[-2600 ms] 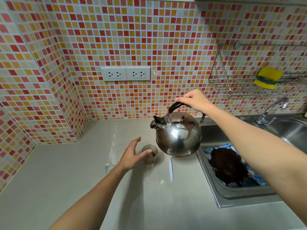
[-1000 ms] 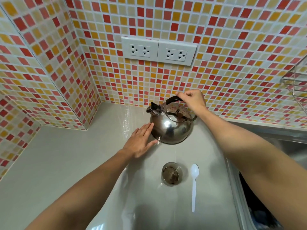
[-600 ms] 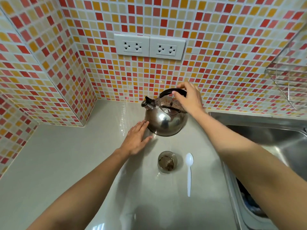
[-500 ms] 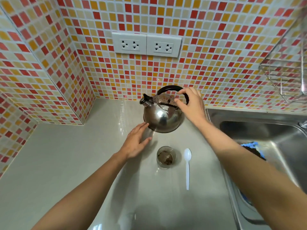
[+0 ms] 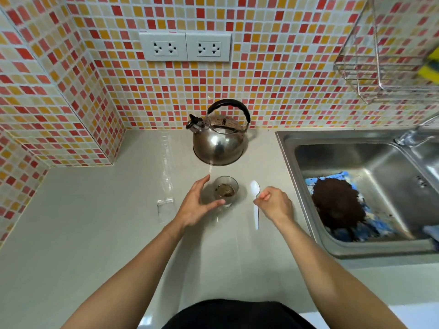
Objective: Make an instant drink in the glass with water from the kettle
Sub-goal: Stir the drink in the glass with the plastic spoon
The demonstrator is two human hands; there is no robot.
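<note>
A steel kettle [image 5: 218, 141] with a black handle stands upright on the counter, against the tiled back wall, with no hand on it. In front of it stands a small clear glass [image 5: 225, 189] holding brown liquid and powder. My left hand [image 5: 197, 205] is open and cupped around the glass's left side, the thumb touching its near wall. A white plastic spoon [image 5: 255, 205] lies on the counter right of the glass. My right hand [image 5: 273, 205] has its fingertips pinched on the spoon's neck.
An empty clear sachet [image 5: 166, 207] lies left of my left hand. A steel sink [image 5: 292, 167] on the right holds a blue cloth with a dark brown heap [image 5: 337, 205]. A wire rack [image 5: 380, 55] with a yellow sponge hangs at the upper right. Two wall sockets [image 5: 185, 46] sit above the kettle.
The kettle was set down by the back wall and my right hand let go of it and came down to the spoon. My left hand moved from the kettle to the glass.
</note>
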